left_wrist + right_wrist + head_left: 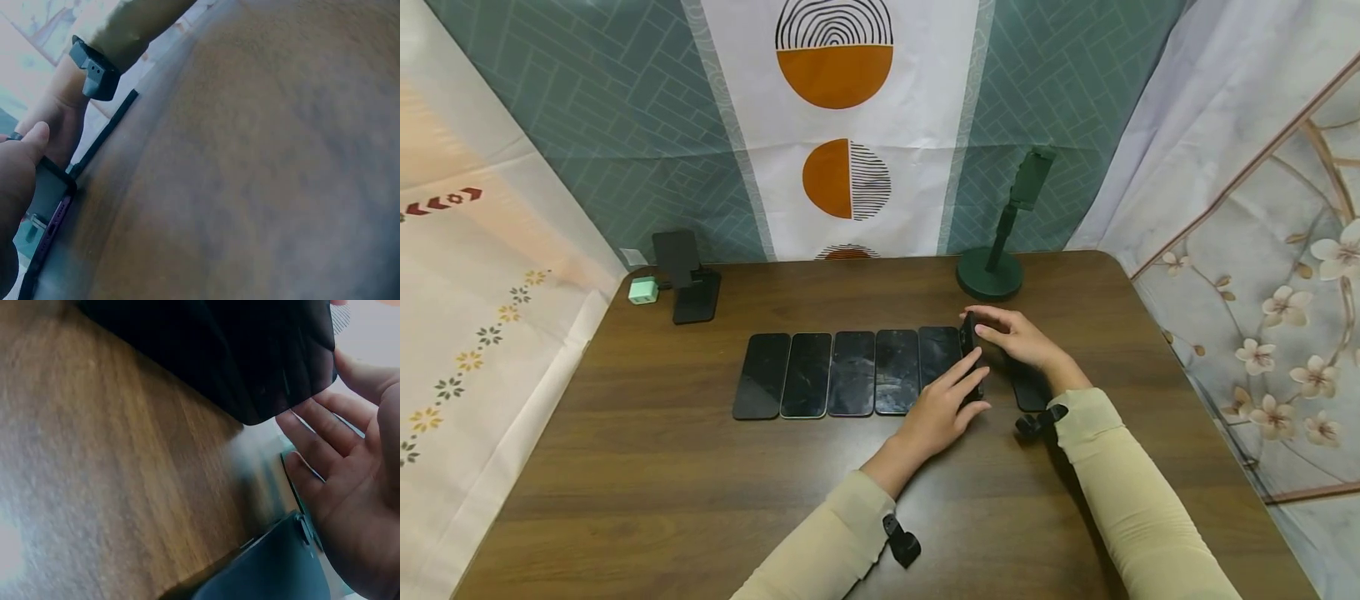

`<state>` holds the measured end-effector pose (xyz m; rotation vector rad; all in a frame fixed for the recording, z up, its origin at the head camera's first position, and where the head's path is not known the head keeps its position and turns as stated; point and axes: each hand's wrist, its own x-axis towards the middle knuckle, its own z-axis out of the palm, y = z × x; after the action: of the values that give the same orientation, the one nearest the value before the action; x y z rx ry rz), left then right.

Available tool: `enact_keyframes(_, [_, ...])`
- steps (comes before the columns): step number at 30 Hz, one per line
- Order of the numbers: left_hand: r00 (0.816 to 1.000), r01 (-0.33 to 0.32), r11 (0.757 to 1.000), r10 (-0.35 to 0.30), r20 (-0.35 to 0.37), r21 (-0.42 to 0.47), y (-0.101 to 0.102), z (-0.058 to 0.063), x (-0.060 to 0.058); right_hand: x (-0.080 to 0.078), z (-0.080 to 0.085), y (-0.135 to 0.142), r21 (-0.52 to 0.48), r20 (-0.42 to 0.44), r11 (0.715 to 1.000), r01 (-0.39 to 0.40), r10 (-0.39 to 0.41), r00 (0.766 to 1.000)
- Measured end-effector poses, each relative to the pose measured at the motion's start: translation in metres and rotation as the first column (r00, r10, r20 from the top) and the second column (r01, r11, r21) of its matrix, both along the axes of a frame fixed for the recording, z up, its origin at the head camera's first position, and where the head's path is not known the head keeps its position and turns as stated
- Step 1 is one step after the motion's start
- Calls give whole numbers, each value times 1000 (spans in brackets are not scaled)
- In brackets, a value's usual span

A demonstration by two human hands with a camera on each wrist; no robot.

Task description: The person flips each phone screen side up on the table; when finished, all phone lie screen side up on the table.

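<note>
A dark phone (pixel 972 354) stands tilted up on its long edge at the right end of a row of phones. My right hand (pixel 1018 337) holds its far end, and in the right wrist view the thumb and fingers (pixel 328 440) meet at a corner of the dark phone (pixel 269 356). At the near end my left hand (pixel 936 417) grips the same phone, its thumb (pixel 34 140) at the edge in the left wrist view. Beneath the right wrist lies another phone (pixel 1030 385), partly hidden. The nearest phone in the row (pixel 938 354) is partly covered by my left fingers.
Several phones lie side by side leftward, ending at the leftmost phone (pixel 762 377). A green phone stand (pixel 990 273) rises at the back right. At the back left are a black stand (pixel 695 296) and a small mint-green box (pixel 643 290). All rest on a wooden table (pixel 700 492).
</note>
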<state>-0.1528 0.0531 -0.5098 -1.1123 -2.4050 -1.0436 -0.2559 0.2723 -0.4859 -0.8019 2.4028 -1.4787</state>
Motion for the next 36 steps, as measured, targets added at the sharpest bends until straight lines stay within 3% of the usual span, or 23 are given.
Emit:
enact_keyframes(8, [999, -6, 1000, 5, 51, 18, -6, -3, -2, 5, 7, 1, 213, 22, 977, 18, -23, 999])
enact_keyframes(15, [988, -44, 998, 36, 148, 50, -8, -1, 0, 6, 7, 3, 269, -28, 962, 54, -48, 998])
enact_keyframes(27, [971, -137, 979, 103, 218, 150, -1, -3, -3, 8, 3, 10, 309, -101, 943, 123, -97, 990])
enact_keyframes(30, [963, -188, 975, 160, 217, 117, 3, -3, -2, 8, 2, 12, 319, -128, 938, 135, -98, 987])
enact_keyframes(36, [944, -282, 956, 292, 154, -83, 12, -2, 1, 7, -3, 15, 304, -183, 945, 119, -65, 981])
